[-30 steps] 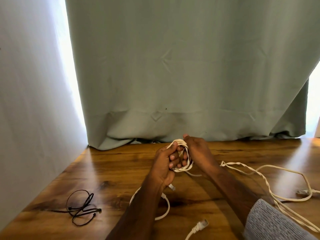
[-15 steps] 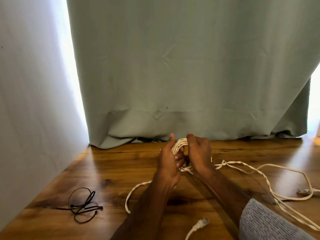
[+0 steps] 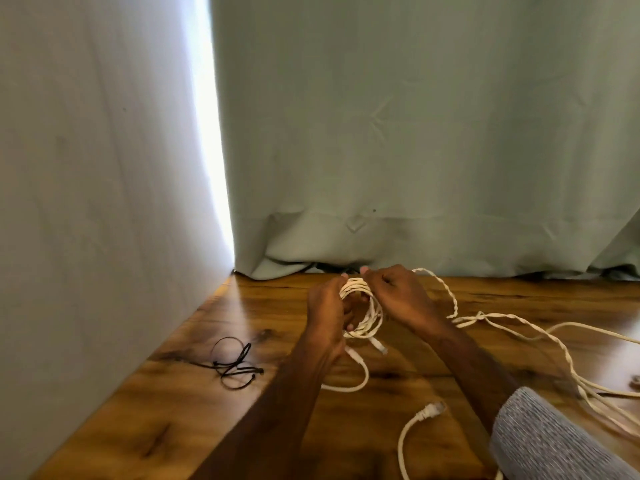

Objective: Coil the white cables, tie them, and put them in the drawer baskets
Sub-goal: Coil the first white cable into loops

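A small coil of white cable (image 3: 371,308) is held above the wooden table (image 3: 207,393), near its far edge. My left hand (image 3: 327,311) grips the coil's left side. My right hand (image 3: 398,294) pinches the coil's top, with a strand arching over its knuckles. From the coil the loose white cable (image 3: 512,320) trails right across the table in twisted loops. A short tail with a plug (image 3: 380,348) hangs under the coil. A second white cable end with a connector (image 3: 431,409) lies near the front. No drawer baskets are in view.
A bunch of black cable ties (image 3: 235,365) lies on the table at the left. A green curtain (image 3: 415,150) hangs along the table's back edge and a white wall (image 3: 86,202) borders its left side. My grey sleeve (image 3: 540,441) is at bottom right.
Another loop has been laid onto the coil, which is now larger and rounder. My right hand moved from beside the coil to its top, carrying the strand over. The tail under my left hand shifted.
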